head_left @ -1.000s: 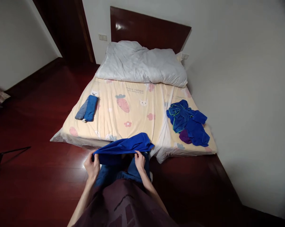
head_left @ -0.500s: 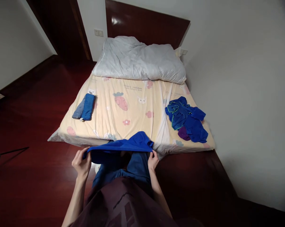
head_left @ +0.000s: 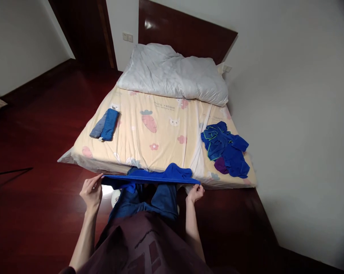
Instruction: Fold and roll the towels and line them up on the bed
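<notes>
A blue cloth is stretched between my two hands, its near edge pulled straight in front of my legs. My left hand pinches the cloth's left corner. At the right corner, the fingers of my right hand are closed on the same edge. The far part of the cloth lies against the bed's front edge. Two rolled or folded cloths, one blue and one grey-blue, rest side by side on the bed's left. A crumpled heap of blue cloths with a purple piece lies on the right.
The bed has a yellow patterned sheet, with a pale grey quilt bunched before the dark headboard. A wall stands close on the right. A thin black stand is on the floor at the left.
My hands have moved farther apart, drawing the blue cloth's near edge longer and tighter. The view has shifted slightly.
</notes>
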A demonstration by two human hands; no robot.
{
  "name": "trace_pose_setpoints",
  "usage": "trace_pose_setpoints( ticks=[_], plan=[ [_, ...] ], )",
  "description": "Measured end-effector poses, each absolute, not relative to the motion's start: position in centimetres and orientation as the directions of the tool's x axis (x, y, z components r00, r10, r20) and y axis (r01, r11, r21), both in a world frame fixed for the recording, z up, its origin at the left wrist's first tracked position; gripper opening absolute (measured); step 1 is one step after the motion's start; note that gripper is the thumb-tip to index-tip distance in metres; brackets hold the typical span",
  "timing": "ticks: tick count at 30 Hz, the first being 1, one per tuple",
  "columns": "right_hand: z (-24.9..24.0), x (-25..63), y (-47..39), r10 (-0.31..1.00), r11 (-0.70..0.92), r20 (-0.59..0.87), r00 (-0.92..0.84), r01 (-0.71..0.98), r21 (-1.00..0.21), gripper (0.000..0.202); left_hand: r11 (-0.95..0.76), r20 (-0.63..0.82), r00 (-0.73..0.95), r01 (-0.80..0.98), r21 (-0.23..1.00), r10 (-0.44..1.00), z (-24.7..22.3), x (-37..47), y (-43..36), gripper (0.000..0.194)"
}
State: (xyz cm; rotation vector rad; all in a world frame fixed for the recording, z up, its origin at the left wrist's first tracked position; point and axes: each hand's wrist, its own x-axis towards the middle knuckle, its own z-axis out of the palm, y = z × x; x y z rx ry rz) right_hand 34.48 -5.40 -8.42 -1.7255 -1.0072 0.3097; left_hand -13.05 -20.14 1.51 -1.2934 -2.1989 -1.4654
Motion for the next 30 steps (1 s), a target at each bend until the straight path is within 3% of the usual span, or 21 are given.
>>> trace_pose_setpoints(
  ticks=[3, 7, 13, 16, 19, 23, 30],
  plan=[
    [-8.0, 34.4, -4.7, 0.546, -0.107, 0.350, 0.761, 0.478, -0.872, 0.053, 0.123, 0.616, -0.586, 0.770, 0.627, 0.527, 3.1, -13.9, -19.9, 0.024],
    [-6.1, 34.5, -3.6, 0.658, 0.008, 0.382, 0.649, 0.501, -0.866, 0.059, 0.105, 0.602, -0.637, 0.724, 0.682, 0.482, 5.7, -15.3, -19.2, 0.024],
    [-3.8, 34.8, -2.4, 0.755, -0.048, 0.254, 0.604, 0.437, -0.898, 0.070, 0.084, 0.509, -0.812, 0.551, 0.830, 0.285, 6.8, -16.8, -18.3, 0.039],
    [-3.3, 35.1, -1.7, 0.805, -0.029, 0.223, 0.550, 0.412, -0.911, 0.071, 0.050, 0.472, -0.808, 0.520, 0.853, 0.352, 6.4, -17.0, -18.5, 0.038],
    [-1.8, 36.0, -0.2, 0.859, 0.056, 0.243, 0.450, 0.389, -0.920, 0.065, 0.023, 0.517, -0.758, 0.571, 0.820, 0.397, 7.0, -17.9, -17.9, 0.034],
    [1.6, 37.2, 2.5, 0.910, 0.220, 0.314, 0.272, 0.326, -0.920, 0.048, -0.062, 0.555, -0.755, 0.572, 0.818, 0.349, 9.3, -19.4, -15.3, 0.036],
    [2.8, 37.7, 3.1, 0.857, 0.372, 0.482, 0.180, 0.432, -0.822, 0.033, -0.174, 0.568, -0.732, 0.547, 0.819, 0.376, 10.5, -18.7, -13.4, 0.032]
  ],
)
